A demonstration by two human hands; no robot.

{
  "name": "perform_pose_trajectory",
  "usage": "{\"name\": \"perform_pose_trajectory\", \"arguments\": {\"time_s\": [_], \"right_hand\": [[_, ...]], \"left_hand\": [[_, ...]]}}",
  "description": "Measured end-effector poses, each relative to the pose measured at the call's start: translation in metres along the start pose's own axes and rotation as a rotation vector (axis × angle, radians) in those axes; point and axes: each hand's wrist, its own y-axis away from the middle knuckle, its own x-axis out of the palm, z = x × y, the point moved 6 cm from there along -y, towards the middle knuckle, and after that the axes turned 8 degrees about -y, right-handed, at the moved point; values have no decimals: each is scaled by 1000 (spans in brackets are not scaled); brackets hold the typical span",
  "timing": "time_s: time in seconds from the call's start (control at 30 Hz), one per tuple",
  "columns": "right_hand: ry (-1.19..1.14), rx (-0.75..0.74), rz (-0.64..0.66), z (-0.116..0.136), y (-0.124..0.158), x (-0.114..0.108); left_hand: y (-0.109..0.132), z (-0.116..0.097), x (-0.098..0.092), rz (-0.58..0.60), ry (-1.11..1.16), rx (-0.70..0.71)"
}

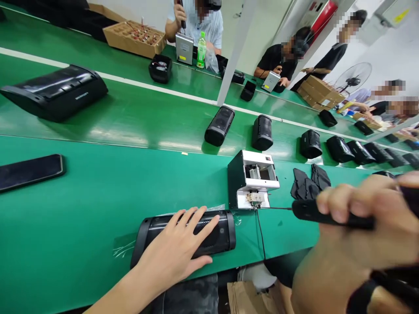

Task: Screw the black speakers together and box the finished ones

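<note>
My left hand (178,244) lies with fingers spread on top of a black speaker (225,235), which rests lengthwise near the table's front edge. Clear plastic film (123,247) shows under and around the speaker. On the right, my right hand (369,213), partly blurred, is wrapped around a black electric screwdriver (303,212). The screwdriver's thin bit points left, and its tip is at the front of a small black-and-white screw feeder (255,185). Whether a screw sits on the tip is too small to tell.
A phone (31,171) lies at the left. Black flat pieces (306,183) are piled right of the feeder. Behind, a green conveyor (140,126) carries several black speakers (220,126). Across it, people (196,26) work beside a cardboard tray (134,39) and a green bottle (201,50).
</note>
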Motion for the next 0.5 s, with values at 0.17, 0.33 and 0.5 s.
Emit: {"name": "perform_pose_trajectory", "arguments": {"time_s": [0.17, 0.33, 0.5], "right_hand": [[42, 60, 48, -44, 2, 13], [41, 113, 97, -33, 13, 7], [54, 119, 118, -2, 8, 20]], "left_hand": [[0, 1, -9, -99, -24, 34], [-2, 3, -16, -119, 25, 19], [-3, 3, -14, -100, 62, -7]]}}
